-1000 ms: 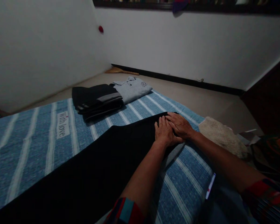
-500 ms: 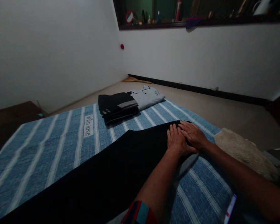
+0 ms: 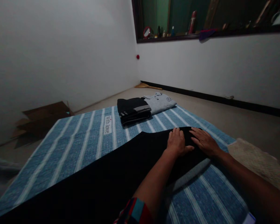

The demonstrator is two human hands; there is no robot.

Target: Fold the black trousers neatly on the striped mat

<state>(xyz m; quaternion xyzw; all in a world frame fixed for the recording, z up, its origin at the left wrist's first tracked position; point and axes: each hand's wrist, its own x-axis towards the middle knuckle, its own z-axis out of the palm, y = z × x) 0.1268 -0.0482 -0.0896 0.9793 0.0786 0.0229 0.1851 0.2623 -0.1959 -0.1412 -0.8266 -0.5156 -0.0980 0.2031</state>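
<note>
A long black garment (image 3: 112,177) lies spread across a blue mat with white stripes (image 3: 72,146) on the floor. My left hand (image 3: 177,143) rests flat on the garment's far end, fingers together and pointing away from me. My right hand (image 3: 204,141) lies flat just to its right on the same end, a small gap between the two hands. Neither hand grips the cloth. A grey layer of the garment (image 3: 191,174) shows under its right edge.
At the mat's far side sit a folded black garment (image 3: 133,109) and a folded grey polo shirt (image 3: 160,102). Flattened cardboard (image 3: 43,116) lies at the left wall. A beige fuzzy rug (image 3: 256,163) is at right. A shelf with bottles (image 3: 191,23) runs above.
My head has lifted and turned left, bringing the shelf and cardboard into view. My hands, which overlapped on the black garment's end, have slid slightly apart.
</note>
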